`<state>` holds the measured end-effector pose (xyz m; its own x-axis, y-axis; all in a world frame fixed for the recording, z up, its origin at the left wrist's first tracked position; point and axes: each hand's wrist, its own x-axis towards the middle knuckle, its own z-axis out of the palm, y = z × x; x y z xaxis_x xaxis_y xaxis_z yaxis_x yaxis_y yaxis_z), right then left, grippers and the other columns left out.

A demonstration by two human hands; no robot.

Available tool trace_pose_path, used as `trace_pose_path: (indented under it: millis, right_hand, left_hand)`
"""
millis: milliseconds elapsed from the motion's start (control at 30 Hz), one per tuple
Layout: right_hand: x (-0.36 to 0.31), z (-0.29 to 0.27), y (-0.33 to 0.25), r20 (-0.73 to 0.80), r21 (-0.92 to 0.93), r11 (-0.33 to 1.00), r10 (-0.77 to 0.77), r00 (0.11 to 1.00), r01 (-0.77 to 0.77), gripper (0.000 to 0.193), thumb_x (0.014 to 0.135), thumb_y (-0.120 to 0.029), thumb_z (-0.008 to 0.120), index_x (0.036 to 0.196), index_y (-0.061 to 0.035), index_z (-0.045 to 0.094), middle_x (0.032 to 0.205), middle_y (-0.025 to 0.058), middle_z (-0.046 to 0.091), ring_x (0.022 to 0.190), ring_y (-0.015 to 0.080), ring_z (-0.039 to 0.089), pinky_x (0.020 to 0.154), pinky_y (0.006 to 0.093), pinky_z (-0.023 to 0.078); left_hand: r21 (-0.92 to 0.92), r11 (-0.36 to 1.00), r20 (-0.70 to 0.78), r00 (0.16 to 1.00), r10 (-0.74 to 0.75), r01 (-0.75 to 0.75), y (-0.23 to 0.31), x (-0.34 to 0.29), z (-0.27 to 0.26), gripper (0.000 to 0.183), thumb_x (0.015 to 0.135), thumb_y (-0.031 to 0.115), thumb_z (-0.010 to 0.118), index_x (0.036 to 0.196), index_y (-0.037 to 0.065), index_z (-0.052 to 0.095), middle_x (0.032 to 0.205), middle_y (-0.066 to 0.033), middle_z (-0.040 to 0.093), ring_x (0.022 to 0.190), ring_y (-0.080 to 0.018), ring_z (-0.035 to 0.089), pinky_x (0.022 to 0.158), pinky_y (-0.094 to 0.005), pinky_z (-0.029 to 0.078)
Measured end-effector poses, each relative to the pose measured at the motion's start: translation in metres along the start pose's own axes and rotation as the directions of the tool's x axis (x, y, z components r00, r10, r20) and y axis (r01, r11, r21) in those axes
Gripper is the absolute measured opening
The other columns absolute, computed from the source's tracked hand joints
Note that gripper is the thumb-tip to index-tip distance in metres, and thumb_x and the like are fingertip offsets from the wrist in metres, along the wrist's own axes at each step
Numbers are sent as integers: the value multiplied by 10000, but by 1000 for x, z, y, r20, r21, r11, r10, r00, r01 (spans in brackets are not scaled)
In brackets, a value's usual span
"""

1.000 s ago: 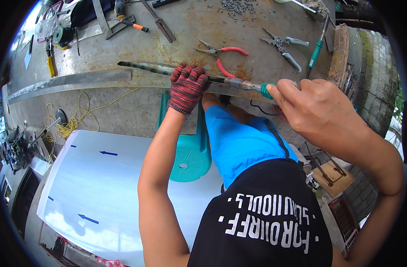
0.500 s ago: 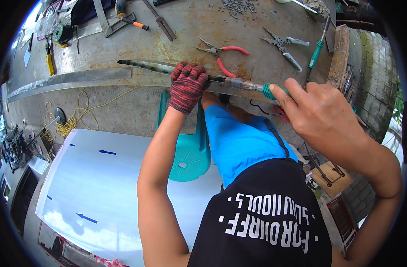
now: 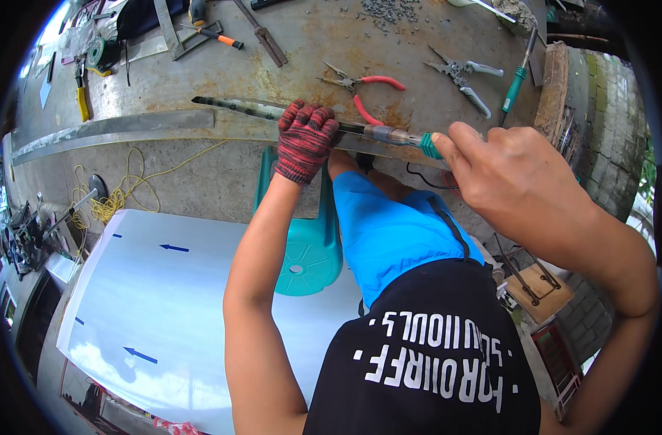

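Your right hand [image 3: 515, 177] pinches the green-tipped handle end of a long file [image 3: 389, 134], fingers closed on it. Your gloved left hand [image 3: 305, 138] presses fingers down on a narrow metal strip [image 3: 236, 109] at the rusty desk [image 3: 287, 72] edge. Beyond lie red-handled pliers [image 3: 363, 83].

Two pliers [image 3: 367, 87] [image 3: 465, 76], one teal stool [image 3: 305, 246], one glove [image 3: 305, 139].

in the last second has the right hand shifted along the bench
No. The right hand sits at the same spot below the red-handled pliers.
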<state>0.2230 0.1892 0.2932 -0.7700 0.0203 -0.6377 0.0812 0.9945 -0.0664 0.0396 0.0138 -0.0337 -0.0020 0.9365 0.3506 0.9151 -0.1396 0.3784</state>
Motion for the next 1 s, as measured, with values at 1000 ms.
trace_pose_path:
  millis: [1000]
  right_hand:
    - [-6, 5, -19, -3, 18, 994, 110, 994, -109, 533, 876, -70, 652, 1397, 37, 612, 996, 117, 583, 758, 232, 659, 660, 377, 538]
  left_hand:
    - [-1, 1000, -9, 1000, -1, 1, 1, -1, -2, 272, 732, 284, 789, 978, 221, 693, 1117, 6, 695, 1166, -237, 647, 1128, -518, 423]
